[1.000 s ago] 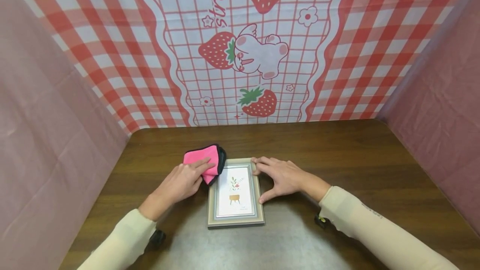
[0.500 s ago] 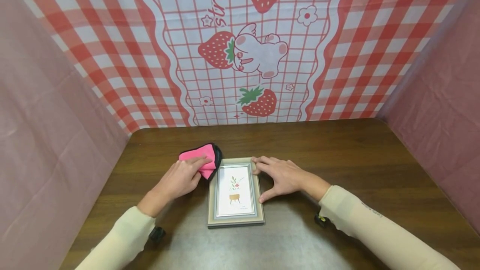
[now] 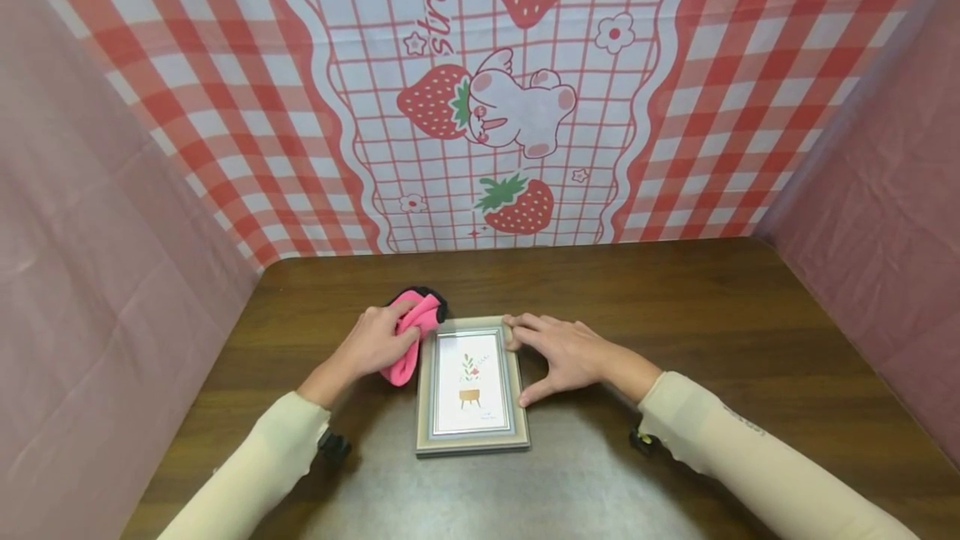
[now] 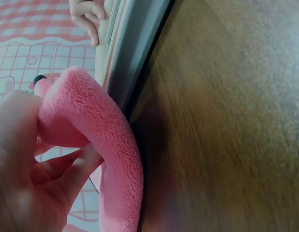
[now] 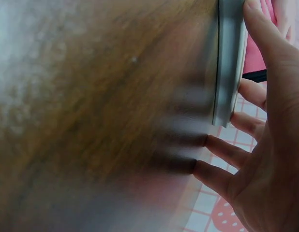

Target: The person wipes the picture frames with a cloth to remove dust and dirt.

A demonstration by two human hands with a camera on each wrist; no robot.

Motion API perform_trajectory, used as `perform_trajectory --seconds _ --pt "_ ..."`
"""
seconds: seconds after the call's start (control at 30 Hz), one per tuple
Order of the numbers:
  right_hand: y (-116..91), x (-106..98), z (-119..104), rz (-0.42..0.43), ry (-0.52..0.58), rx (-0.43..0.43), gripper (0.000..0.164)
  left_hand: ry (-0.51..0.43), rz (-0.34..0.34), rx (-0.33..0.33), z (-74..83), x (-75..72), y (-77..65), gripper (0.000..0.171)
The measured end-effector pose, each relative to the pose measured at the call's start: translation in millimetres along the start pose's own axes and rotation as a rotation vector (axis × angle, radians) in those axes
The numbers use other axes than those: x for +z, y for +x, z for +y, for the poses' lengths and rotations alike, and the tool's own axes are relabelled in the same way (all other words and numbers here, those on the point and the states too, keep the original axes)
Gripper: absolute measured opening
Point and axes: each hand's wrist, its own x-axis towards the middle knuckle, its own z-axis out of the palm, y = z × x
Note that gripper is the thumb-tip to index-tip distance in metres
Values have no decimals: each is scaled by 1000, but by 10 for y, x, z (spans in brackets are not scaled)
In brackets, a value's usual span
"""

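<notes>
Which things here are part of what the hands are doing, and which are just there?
In the job:
- pink cloth, gripped by the left hand
- framed picture, touched by the right hand

Just there:
- strawberry-patterned backdrop
- pink side drapes
- wooden table, underneath

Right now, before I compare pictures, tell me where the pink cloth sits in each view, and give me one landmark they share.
Head: the pink cloth is just left of centre, in the left hand.
Left wrist: the pink cloth looms left of centre, reaching the bottom edge.
Right wrist: the pink cloth peeks out at top right.
Shared landmark: the picture frame.
</notes>
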Motion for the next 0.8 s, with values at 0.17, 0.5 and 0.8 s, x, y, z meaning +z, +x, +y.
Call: perform_trajectory --seconds 0.17,0.5,0.8 --pt "4 -7 -2 -19 4 4 86 -30 -10 -34 -19 15 15 22" --pt "14 -3 -7 -14 5 9 88 -40 104 49 -94 161 -12 24" --pt "26 6 0 -10 2 10 89 14 220 86 -417 495 6 35"
